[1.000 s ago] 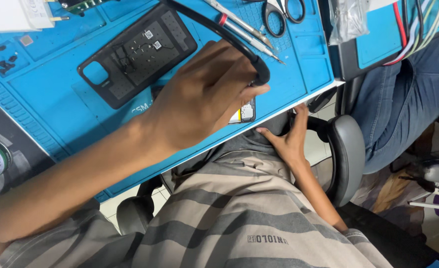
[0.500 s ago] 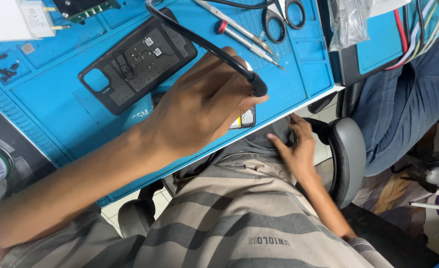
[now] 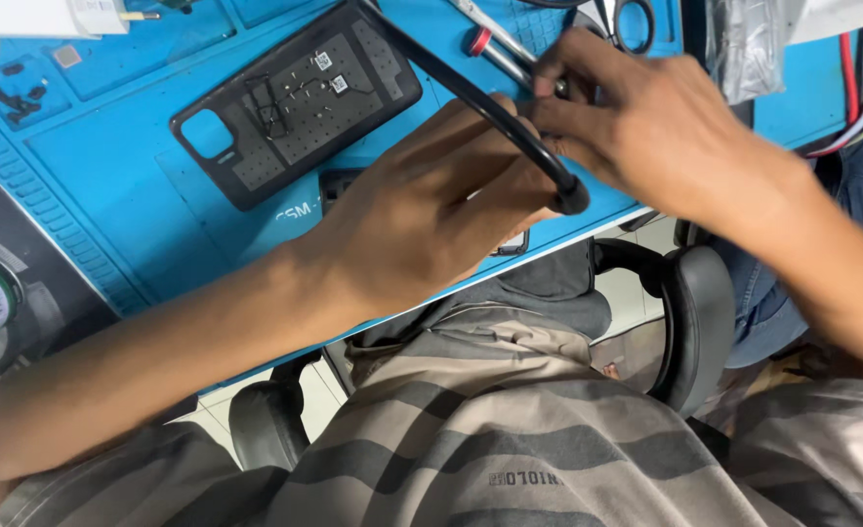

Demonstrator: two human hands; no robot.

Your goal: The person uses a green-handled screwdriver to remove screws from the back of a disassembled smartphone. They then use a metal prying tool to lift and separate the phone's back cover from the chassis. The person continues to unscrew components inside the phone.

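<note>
The left hand (image 3: 431,229) rests near the front edge of the blue work mat (image 3: 109,185) that covers the tabletop, palm down, with its fingers curled over a small dark device (image 3: 512,244) of which only a corner shows below the knuckles. This posture pins the device flat against the mat so that it cannot slide. A thick black cable (image 3: 471,98) crosses above the left hand and ends at a round tip just beside its knuckles. The right hand (image 3: 646,127) reaches in from the right, its fingertips drawn to a narrow pinch near a slim metal tool (image 3: 495,49) with a red collar; whether the grip holds the tool cannot be told. The device lies directly beneath the left grip, and below and to the left of the right fingertips. A black phone back cover (image 3: 295,107) lies inner face up, well apart on the mat, behind the left hand. Scissors (image 3: 622,15) lie at the far edge
</note>
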